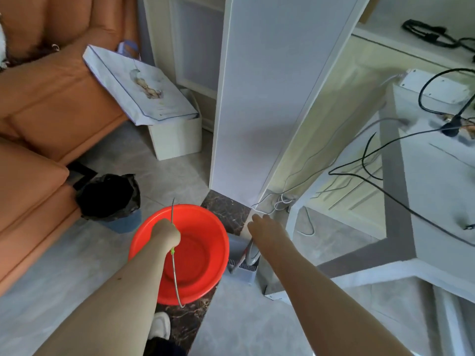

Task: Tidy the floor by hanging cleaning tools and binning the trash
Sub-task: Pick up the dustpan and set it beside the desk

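Note:
An orange-red plastic bucket (195, 255) hangs from its thin wire handle, and my left hand (166, 233) is closed around that handle above the bucket's left side. The bucket looks empty inside. My right hand (266, 228) reaches forward to the right of the bucket, fingers apart and holding nothing, just above a grey dustpan (244, 263) that stands on the floor with a handle leaning in it. A blue trash bin (113, 201) lined with a black bag stands on the floor to the left of the bucket, beside the sofa.
An orange sofa (38, 119) fills the left. A white paper bag (138, 86) rests on a white box (177, 140). A tall white panel (267, 93) stands ahead. A white desk (437, 176) with black cables is on the right; white cords lie at its foot.

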Demonstrator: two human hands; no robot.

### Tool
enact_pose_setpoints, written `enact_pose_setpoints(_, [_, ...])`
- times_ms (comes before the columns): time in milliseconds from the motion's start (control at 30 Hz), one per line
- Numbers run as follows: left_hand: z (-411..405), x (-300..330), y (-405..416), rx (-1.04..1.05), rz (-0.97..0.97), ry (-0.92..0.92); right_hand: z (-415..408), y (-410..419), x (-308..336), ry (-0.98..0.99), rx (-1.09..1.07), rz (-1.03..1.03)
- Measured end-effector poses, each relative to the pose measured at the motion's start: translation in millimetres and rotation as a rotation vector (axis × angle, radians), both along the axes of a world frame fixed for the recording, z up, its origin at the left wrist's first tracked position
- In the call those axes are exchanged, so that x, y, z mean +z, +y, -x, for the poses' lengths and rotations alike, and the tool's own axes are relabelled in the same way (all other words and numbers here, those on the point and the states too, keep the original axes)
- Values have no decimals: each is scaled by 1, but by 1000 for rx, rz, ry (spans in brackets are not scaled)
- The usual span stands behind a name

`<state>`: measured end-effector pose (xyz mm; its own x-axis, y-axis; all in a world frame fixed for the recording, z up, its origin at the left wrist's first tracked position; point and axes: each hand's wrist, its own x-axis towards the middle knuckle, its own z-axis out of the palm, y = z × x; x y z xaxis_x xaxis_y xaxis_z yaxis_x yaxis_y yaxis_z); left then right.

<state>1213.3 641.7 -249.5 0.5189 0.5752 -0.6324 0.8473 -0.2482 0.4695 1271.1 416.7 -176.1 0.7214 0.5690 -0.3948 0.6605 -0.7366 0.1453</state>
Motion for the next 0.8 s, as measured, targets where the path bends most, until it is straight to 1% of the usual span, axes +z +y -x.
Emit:
enact_pose_setpoints(100, [-31,-20,19,-21,65,22,-32,18,-7,-9,-44,-4])
enact_pose_setpoints(167, [-61,-30,33,-63,35,8,-54,30,-12,-28,-64,-6])
enact_pose_setpoints(433, [-156,-70,63,-283,25,67,-127,60,-32,-70,-133,5])
enact_pose_setpoints(633, [-198,-94,66,-309,-62,72,-165,70,-48,-73,-96,21])
enact_pose_setpoints(800, [-228,-115,62,-272,-8,1,-193,71,-57,-122,-56,25])
